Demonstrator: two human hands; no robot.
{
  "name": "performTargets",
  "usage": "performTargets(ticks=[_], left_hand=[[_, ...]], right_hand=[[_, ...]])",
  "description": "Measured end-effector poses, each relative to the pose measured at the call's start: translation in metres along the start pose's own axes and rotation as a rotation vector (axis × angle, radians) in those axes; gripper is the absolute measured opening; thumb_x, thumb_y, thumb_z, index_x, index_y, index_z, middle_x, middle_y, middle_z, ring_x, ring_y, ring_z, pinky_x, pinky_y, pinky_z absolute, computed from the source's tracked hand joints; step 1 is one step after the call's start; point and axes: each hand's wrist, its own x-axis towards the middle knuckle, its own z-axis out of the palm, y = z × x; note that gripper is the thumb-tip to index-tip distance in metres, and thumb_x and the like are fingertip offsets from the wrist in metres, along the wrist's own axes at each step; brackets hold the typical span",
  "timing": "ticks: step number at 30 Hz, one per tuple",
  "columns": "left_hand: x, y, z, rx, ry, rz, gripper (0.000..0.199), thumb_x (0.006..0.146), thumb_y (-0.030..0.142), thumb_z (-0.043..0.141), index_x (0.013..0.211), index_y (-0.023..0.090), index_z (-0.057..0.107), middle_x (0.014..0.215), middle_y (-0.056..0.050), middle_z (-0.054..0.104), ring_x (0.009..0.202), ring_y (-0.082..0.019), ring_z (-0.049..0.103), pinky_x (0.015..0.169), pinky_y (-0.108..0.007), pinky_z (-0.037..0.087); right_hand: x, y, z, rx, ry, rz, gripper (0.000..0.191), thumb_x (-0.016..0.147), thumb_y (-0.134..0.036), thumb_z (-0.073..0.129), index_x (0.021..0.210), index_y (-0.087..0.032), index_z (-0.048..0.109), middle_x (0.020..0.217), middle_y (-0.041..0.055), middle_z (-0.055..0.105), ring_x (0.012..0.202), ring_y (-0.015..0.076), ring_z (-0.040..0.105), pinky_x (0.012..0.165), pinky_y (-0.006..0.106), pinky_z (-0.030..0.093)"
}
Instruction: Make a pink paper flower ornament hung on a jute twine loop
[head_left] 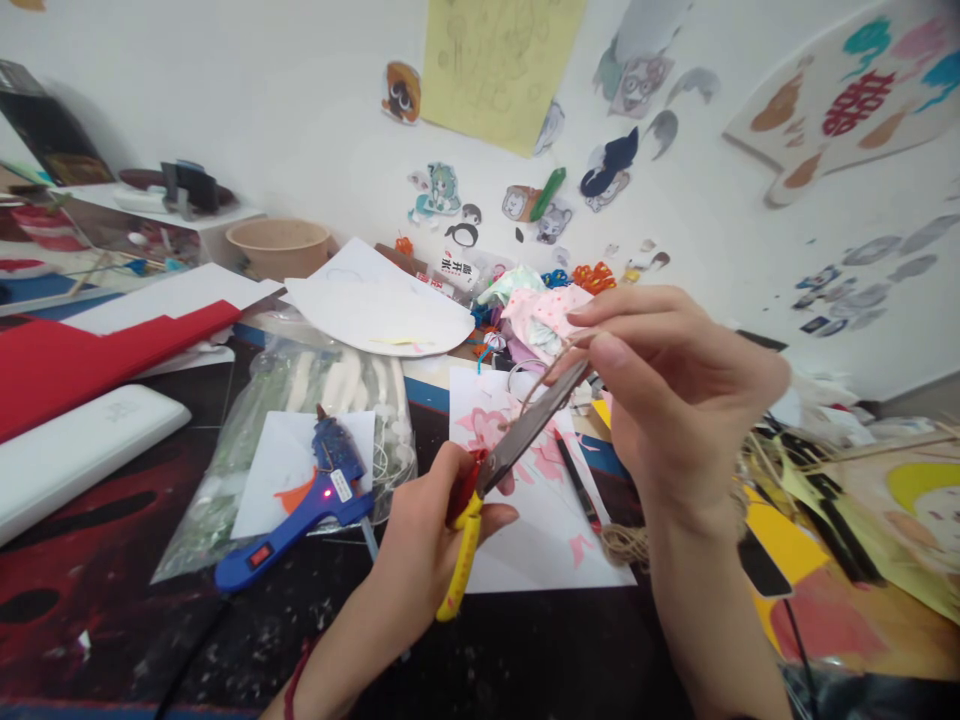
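Observation:
My left hand (442,530) grips a pair of scissors (525,430) by its yellow and red handles, with the grey blades pointing up and to the right. My right hand (652,380) is raised, its thumb and fingers pinched around a thin piece of brown twine (541,378) beside the blade tips. That twine hangs in a loop along the blades; whether it lies between them I cannot tell. Below the hands is a white sheet of paper (517,560) with pink cut or painted shapes (547,460). A small coil of twine (624,545) rests at its right edge.
A blue glue gun (300,535) lies on white paper over a clear plastic bag (202,530) at left. Beyond are a white fan-shaped board (375,300), a tan bowl (277,250) and pink cloth (547,315). A dark pen (576,480) lies on the sheet.

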Motion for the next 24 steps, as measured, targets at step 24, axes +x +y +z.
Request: performTargets(ticks=[24], left_hand=[[-0.001,-0.004,-0.002,-0.081,-0.002,0.023,0.026,0.085,0.043,0.059,0.087,0.022,0.045,0.07,0.002,0.057,0.057,-0.012,0.048,0.052,-0.023,0.038]], right_hand=[[0.002,0.013,-0.004,0.12,0.119,0.078,0.02,0.088,-0.013,0.067,0.084,-0.029,0.078,0.091,-0.0001,0.072,0.076,0.0152,0.07,0.061,0.032,0.056]])
